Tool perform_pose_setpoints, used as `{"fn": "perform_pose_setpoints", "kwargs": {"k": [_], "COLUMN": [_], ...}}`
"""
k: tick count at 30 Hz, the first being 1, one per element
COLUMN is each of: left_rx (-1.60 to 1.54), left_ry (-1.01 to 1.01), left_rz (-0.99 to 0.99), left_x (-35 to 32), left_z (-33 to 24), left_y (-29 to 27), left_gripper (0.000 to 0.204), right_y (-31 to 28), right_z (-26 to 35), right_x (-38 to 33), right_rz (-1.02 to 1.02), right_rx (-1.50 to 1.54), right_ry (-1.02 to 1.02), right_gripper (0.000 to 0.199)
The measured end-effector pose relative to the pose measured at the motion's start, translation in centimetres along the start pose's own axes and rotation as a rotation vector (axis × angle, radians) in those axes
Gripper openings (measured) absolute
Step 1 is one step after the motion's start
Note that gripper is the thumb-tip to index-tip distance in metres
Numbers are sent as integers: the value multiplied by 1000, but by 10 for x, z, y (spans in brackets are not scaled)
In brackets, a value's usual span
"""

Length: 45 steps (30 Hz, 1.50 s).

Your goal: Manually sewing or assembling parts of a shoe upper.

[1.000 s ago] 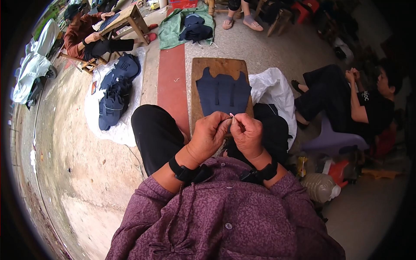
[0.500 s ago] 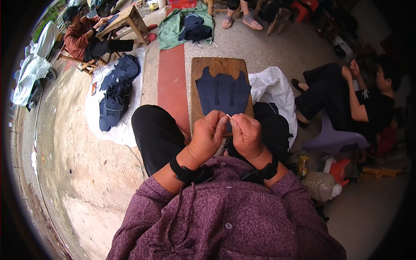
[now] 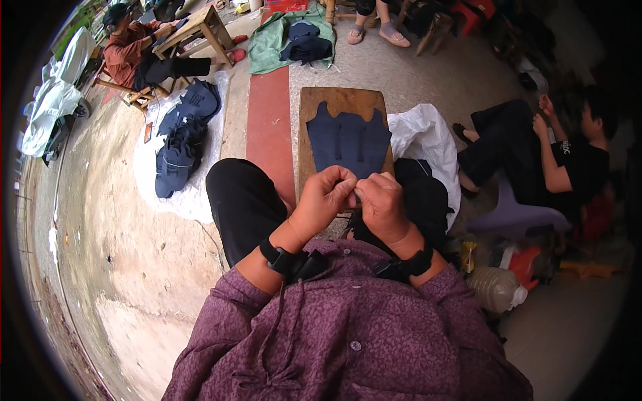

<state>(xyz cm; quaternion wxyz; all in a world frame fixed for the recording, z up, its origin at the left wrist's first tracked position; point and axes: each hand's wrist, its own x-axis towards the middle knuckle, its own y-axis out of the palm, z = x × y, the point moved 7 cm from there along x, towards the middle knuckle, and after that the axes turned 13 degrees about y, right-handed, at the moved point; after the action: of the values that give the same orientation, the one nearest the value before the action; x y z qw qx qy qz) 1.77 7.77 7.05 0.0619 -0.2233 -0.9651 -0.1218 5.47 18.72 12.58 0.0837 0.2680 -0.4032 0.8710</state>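
My left hand (image 3: 326, 197) and my right hand (image 3: 381, 200) meet fingertip to fingertip above my lap, both pinched on a thin pale strand that the fingers almost hide. Each wrist wears a black band. Just beyond the hands a dark navy fabric piece (image 3: 348, 139) lies flat on a wooden board (image 3: 338, 100) on the floor. My black trouser knees show under the hands, and my purple patterned sleeves fill the lower edge.
A white plastic bag (image 3: 424, 137) lies right of the board, with a red strip of floor (image 3: 269, 127) to its left. Navy garments (image 3: 180, 144) are piled on a white sheet at left. A seated person in black (image 3: 548, 150) is at right. Another person sits at a wooden bench at far left, and a plastic bottle (image 3: 495, 287) is near my right side.
My hands have closed together and dropped slightly. The pale strand seen between the fingertips earlier is now mostly covered by them.
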Motion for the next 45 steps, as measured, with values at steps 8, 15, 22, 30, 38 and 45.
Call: {"fn": "perform_pose_setpoints", "kwargs": {"k": [8, 15, 22, 30, 38, 45], "left_rx": [73, -838, -786, -819, 377, 720], "left_ry": [89, -30, 180, 449, 755, 885], "left_rz": [-28, -484, -695, -418, -738, -368], "left_x": [2, 3, 12, 27, -13, -8], "left_z": [12, 26, -3, -86, -162, -169], "left_y": [-9, -53, -98, -108, -125, -66], "left_gripper": [12, 11, 12, 10, 16, 22], "right_y": [17, 18, 0, -46, -19, -7], "right_z": [-6, 8, 36, 138, 143, 133], "right_x": [-5, 0, 30, 134, 148, 136], "right_rz": [235, 341, 387, 325, 322, 403], "right_rx": [-5, 164, 278, 258, -27, -271], "right_ry": [37, 106, 86, -296, -462, -433], "right_gripper": [5, 12, 8, 8, 17, 17]}}
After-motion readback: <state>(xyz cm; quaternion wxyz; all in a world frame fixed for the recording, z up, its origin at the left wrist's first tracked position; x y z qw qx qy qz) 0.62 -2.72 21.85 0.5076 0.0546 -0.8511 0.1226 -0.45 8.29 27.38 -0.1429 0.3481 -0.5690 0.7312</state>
